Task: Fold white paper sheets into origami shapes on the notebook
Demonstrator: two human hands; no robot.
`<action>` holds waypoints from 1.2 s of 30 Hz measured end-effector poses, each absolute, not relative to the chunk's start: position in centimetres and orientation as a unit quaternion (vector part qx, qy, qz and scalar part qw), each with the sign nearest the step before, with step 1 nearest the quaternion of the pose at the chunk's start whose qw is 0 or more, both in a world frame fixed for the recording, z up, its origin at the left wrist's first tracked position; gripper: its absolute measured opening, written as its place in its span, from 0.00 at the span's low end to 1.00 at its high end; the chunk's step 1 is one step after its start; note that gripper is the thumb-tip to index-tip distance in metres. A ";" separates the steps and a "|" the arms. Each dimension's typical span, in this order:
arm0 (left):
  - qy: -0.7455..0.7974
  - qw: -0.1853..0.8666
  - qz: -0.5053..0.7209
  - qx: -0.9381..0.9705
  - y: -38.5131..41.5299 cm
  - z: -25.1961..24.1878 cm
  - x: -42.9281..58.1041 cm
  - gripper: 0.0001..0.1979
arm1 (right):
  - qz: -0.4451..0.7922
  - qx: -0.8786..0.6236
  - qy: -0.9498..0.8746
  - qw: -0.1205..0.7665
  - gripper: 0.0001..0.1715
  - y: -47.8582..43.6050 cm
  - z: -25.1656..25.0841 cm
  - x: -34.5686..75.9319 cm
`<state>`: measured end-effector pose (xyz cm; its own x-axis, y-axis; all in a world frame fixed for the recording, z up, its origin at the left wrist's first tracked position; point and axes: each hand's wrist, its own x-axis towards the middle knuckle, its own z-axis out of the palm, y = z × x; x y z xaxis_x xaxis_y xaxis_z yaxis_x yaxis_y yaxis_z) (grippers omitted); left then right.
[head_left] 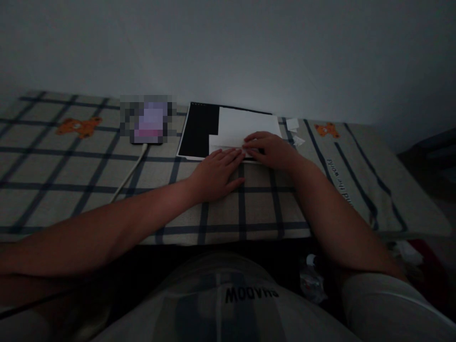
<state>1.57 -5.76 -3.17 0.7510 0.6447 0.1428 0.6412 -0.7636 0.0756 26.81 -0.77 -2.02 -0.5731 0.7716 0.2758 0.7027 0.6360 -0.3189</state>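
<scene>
L hand [219,172] flat on paper [245,122] at 12 o'clock; R hand [268,149] curled over it, can't tell if pinching. Risk: uneven pressure cd skew it on black pad [201,126].

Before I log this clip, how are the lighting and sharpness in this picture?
Head view: dim throughout, the white rectangular paper sheet among the brightest areas; head view: coarse pixelation covers most of the dark-edged rectangular phone; head view: deep shadow below the front edge of the beige blue-checked cloth.

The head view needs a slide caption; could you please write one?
Left hand and right hand on white paper, a phone at left.
</scene>
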 end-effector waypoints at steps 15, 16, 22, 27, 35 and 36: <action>0.334 0.020 0.094 0.938 -5.6 -3.5 1.5 0.37 | 0.062 -0.498 -0.819 0.277 0.20 1.0 -3.3 27.0; 0.335 0.021 0.092 0.938 -5.6 -3.5 1.5 0.37 | 0.062 -0.503 -0.811 0.291 0.20 1.2 -3.5 27.0; 0.326 0.017 0.092 0.941 -5.5 -3.4 1.5 0.36 | 0.050 -0.535 -0.766 0.354 0.18 2.1 -3.9 27.1; 0.306 0.024 0.100 0.946 -5.3 -3.6 1.4 0.34 | 0.044 -0.540 -0.763 0.353 0.18 2.8 -4.5 27.6; 0.306 0.030 0.092 0.947 -5.3 -3.4 1.5 0.33 | -0.046 -0.497 -0.823 0.272 0.17 2.7 -4.6 27.7; 0.306 0.029 0.090 0.947 -5.3 -3.4 1.6 0.34 | -0.049 -0.492 -0.831 0.257 0.18 2.4 -4.4 27.5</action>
<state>1.56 -5.32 -3.39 0.7963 0.5854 0.1524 0.5749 -0.8107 0.1103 27.45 2.43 -4.39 -0.3848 0.7918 0.4744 0.8418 0.5119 -0.1716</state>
